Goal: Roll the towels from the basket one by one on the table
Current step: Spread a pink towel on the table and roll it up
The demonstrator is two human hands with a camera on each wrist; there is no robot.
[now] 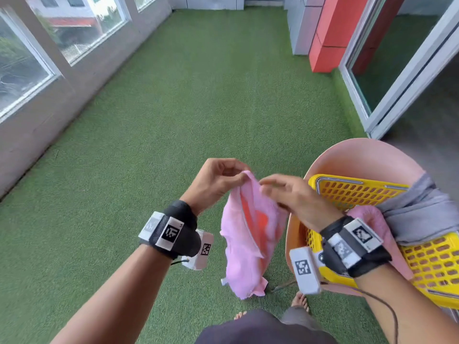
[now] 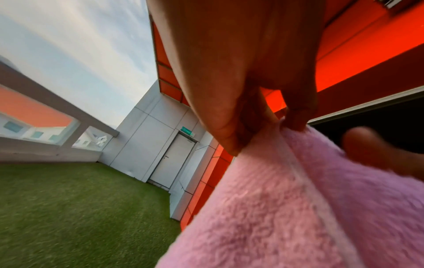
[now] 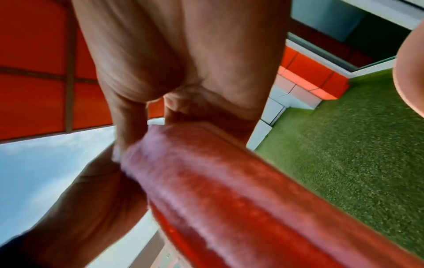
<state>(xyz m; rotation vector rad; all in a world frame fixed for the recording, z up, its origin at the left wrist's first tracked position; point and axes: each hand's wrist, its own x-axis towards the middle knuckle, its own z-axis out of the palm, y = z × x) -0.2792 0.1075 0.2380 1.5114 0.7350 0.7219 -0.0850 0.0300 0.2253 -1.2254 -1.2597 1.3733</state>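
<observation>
A pink towel (image 1: 248,244) hangs in the air over the green turf, its top edge bunched between both hands. My left hand (image 1: 216,180) pinches the top corner with thumb and fingers, which the left wrist view shows close up on the towel (image 2: 275,208). My right hand (image 1: 285,194) grips the edge just to the right of it, fingers curled on the cloth (image 3: 229,190). A yellow basket (image 1: 347,189) rests on a pink chair (image 1: 360,155) at the right. It holds a grey towel (image 1: 417,214) and another pink towel (image 1: 367,214). No table shows in any view.
Green turf (image 1: 173,145) spreads ahead and to the left. A low wall with windows (image 1: 37,108) runs along the left. A red pillar (image 1: 332,40) and a glass sliding door (image 1: 397,70) stand at the right. My bare feet (image 1: 300,301) are beside the chair.
</observation>
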